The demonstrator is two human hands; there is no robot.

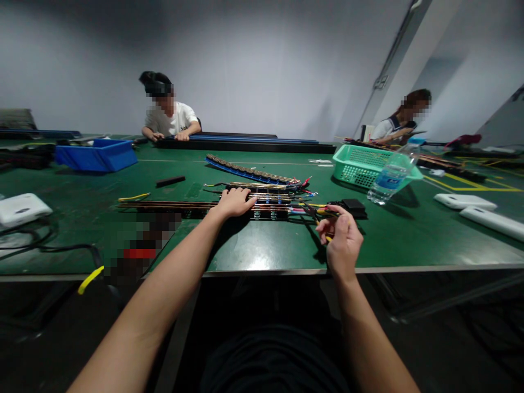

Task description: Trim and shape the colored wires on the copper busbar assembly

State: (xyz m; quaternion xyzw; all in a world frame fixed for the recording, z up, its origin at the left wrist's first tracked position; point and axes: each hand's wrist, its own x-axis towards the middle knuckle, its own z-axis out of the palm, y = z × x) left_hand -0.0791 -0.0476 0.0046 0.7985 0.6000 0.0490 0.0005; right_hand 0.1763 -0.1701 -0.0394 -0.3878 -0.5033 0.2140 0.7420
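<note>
The strips (270, 212) are lying side by side near the middle of the bench (254, 254), with coloured wires (295, 210) trailing from their 3 o'clock ends. The left hand (236, 202) is resting palm-down across them; whether its grip is holding anything, I cannot tell. At 4 o'clock the right hand (343, 234) is closing its grip around a yellow-and-black tool (328, 239) beside the wires. A black box (354, 207) is sitting just beyond that hand. At 12 o'clock a blue strip (245, 170) is lying aslant. Farther out, a green basket (352, 170) and a bottle (385, 183) are standing at 2 o'clock, and a blue bin (100, 157) at 10. One co-worker (172, 117) is sitting at 11 o'clock, handling long dark bars (254, 145).
</note>
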